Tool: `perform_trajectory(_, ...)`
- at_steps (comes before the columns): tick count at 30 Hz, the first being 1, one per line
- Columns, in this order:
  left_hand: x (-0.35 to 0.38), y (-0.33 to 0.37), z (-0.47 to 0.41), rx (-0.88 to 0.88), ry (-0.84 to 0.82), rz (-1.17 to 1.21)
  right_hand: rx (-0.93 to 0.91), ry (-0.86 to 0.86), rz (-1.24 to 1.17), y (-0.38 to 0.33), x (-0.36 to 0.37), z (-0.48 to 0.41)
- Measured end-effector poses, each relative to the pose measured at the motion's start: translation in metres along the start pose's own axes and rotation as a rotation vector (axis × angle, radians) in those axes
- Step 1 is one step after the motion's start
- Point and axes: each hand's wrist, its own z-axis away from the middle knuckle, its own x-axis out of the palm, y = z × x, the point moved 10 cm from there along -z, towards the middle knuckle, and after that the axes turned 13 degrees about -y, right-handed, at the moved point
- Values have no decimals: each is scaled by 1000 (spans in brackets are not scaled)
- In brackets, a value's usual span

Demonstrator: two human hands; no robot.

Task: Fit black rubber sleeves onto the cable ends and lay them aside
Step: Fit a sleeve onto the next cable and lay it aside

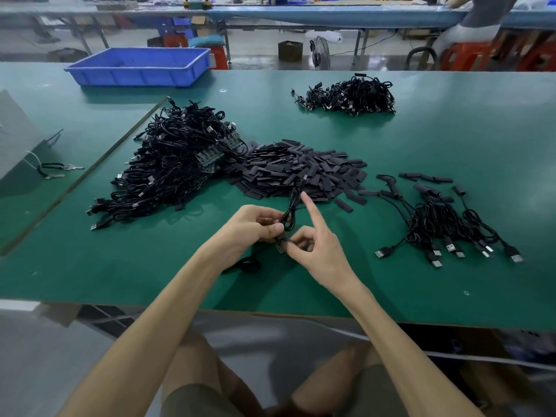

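Left hand (255, 224) grips a thin looped black cable (291, 210); right hand (317, 254) pinches its near end, index finger raised.

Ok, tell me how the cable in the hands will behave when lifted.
Probably floppy: the cable bends in a loose loop between the left hand and right hand. Likely light, since fingertip pinches carry it. Its trailing length may snag the sleeve pile.

table (451, 176): big, green | tray (138, 67): blue, far left corner | behind: long blue table (331, 15), red stools (469, 54) | floor (258, 57): grey, shiny, small fan (320, 51), brown box (290, 50)
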Motion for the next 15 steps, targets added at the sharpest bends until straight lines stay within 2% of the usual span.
perform_trajectory(7,-12,-13,13,112,117,314,56,49,-43,5,-7,1)
perform_trajectory(11,-19,-19,19,-37,56,239,82,75,-64,6,-11,3)
perform_trajectory(15,-37,-12,36,-188,22,9,58,146,-146,6,-18,6)
